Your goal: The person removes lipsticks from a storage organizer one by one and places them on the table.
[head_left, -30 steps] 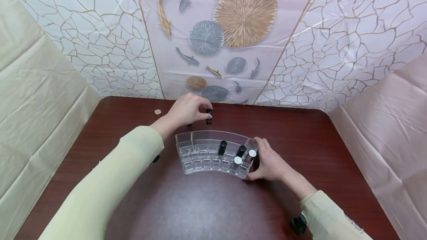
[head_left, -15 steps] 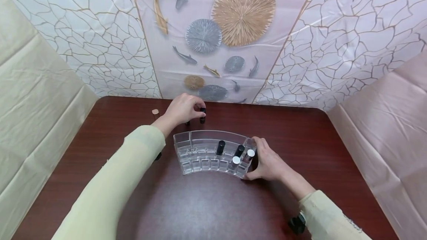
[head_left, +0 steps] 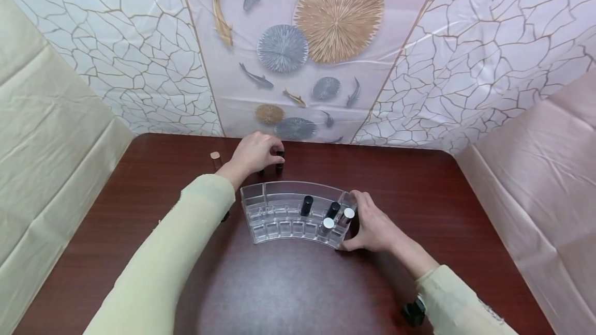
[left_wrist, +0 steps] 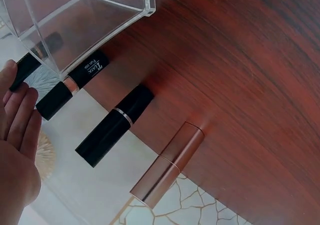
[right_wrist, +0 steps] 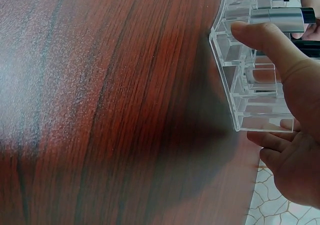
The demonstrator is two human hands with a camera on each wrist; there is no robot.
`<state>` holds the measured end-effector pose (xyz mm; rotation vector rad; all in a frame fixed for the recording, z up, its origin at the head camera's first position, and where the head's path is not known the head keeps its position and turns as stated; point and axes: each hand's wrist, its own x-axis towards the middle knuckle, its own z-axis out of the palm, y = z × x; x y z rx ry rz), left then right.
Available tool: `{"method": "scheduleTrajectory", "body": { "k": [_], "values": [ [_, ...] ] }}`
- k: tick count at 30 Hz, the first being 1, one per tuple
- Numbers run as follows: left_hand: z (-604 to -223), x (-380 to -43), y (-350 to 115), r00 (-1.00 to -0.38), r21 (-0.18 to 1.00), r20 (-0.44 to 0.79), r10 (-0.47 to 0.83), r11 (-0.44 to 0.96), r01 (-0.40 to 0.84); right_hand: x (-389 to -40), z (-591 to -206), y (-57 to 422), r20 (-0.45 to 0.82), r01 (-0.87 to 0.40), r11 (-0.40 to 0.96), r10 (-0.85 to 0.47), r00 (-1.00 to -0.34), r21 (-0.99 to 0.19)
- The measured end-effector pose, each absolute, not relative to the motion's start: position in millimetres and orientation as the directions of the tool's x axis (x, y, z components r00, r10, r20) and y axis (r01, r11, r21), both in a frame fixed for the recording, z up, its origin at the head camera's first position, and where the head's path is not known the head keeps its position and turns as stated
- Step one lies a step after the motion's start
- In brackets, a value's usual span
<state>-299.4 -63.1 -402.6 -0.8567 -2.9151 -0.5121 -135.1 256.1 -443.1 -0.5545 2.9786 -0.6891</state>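
My left hand (head_left: 256, 153) pinches a black lipstick tube (head_left: 279, 162) upright between thumb and fingers, behind the clear acrylic lipstick organizer (head_left: 281, 182). In the left wrist view, this hand (left_wrist: 17, 150) is at the left edge, and the pinched lipstick (left_wrist: 26, 71) is partly hidden. My right hand (head_left: 374, 226) grips the organizer's right end, with the thumb at the front and fingers behind. The curved organizer holds two black-capped lipsticks, one (head_left: 306, 206) near the middle and one (head_left: 332, 210) further right, and two with silvery-white tops, one (head_left: 347, 215) behind the other (head_left: 327, 225).
Left of the pinched lipstick stand a black tube with a rose-gold band (left_wrist: 72, 85), a black tube with a silver band (left_wrist: 116, 125) and a rose-gold tube (left_wrist: 167, 165). All are on the dark red wooden table (head_left: 410, 174). A patterned cloth (head_left: 153, 56) hangs behind the table.
My left hand has moved slightly left and down with the black lipstick. My right hand stays on the organizer's right end. The head view has shifted a little.
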Motion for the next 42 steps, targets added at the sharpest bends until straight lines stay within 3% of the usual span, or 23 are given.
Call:
{"method": "scheduleTrajectory", "body": {
  "k": [24, 42],
  "values": [
    [-408, -301, -58, -0.833, 0.228, 0.132, 0.538, 0.801, 0.553, -135, -443, 255, 0.039, -0.330, 0.844, -0.347, -0.937, -0.424],
    [-392, -298, -67, -0.818, 0.248, 0.096, 0.568, 0.782, 0.572, -135, -442, 255, 0.034, -0.329, 0.842, -0.349, -0.937, -0.427]
  ]
}}
